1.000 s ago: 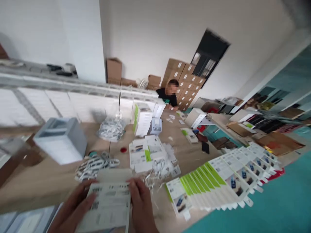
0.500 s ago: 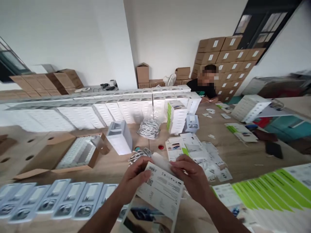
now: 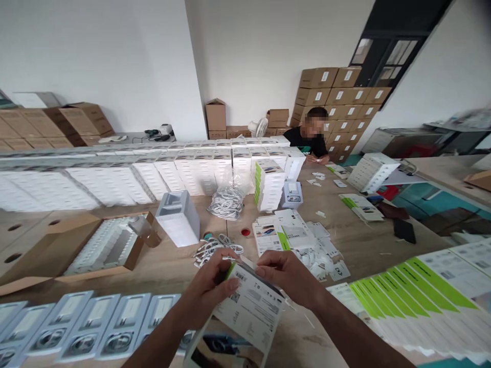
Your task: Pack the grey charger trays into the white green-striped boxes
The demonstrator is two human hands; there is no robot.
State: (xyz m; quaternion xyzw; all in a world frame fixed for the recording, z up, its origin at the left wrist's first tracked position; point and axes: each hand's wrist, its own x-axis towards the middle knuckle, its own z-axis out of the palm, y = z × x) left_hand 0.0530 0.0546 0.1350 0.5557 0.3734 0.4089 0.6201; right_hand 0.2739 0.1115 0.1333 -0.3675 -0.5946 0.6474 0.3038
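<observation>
A white printed carton (image 3: 249, 312) with text, a barcode and a product picture is tilted in front of me. My left hand (image 3: 210, 289) grips its upper left corner, thumb on the printed face and fingers behind. At the carton's top end, my right hand (image 3: 293, 278) has its fingers pinched on the end flap, of which only a thin strip shows. A pile of grey-white cables (image 3: 209, 250) lies just beyond my left hand. Past my right hand are flat cartons (image 3: 295, 230) and scattered small white pieces (image 3: 320, 263).
Filled pale trays (image 3: 125, 322) line the front left; green-and-white cartons (image 3: 406, 291) lie overlapped at right. Behind stand an open brown box (image 3: 132, 255), a tray stack (image 3: 178, 220), bagged cables (image 3: 227, 202) and a carton stack (image 3: 270, 186). A co-worker (image 3: 309, 138) sits across the table.
The white flap that stood up from the carton's top end is now folded down under my right fingers. My view has turned slightly right.
</observation>
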